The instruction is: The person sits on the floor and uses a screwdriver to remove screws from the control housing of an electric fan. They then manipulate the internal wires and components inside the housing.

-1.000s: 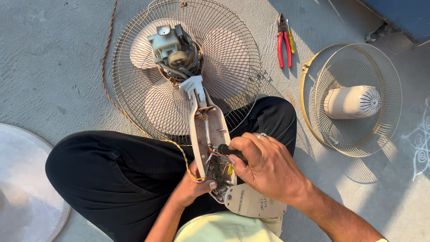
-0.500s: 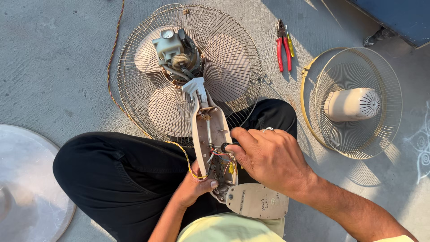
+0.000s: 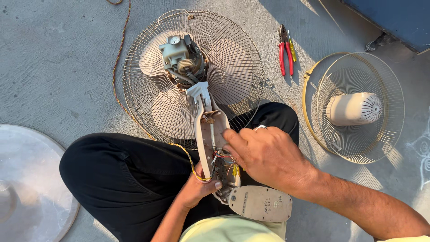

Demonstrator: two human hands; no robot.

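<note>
While our left hand [image 3: 201, 186] clamps the open fan neck [image 3: 214, 148] on our lap, right hand [image 3: 266, 154] fingers, bunched together, probe its wires [image 3: 224, 161]; wiring step, we judge; next needs a fine fingertip grip.

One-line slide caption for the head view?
Right hand probes wiring in opened fan neck, left hand steadying it.

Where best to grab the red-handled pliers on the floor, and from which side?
By the two red handles of the pliers, probably from above. They lie flat on the concrete floor, jaws pointing away from the person, handles toward them and slightly spread. A yellow-handled tool lies along their right side, so close in from the left.
</note>
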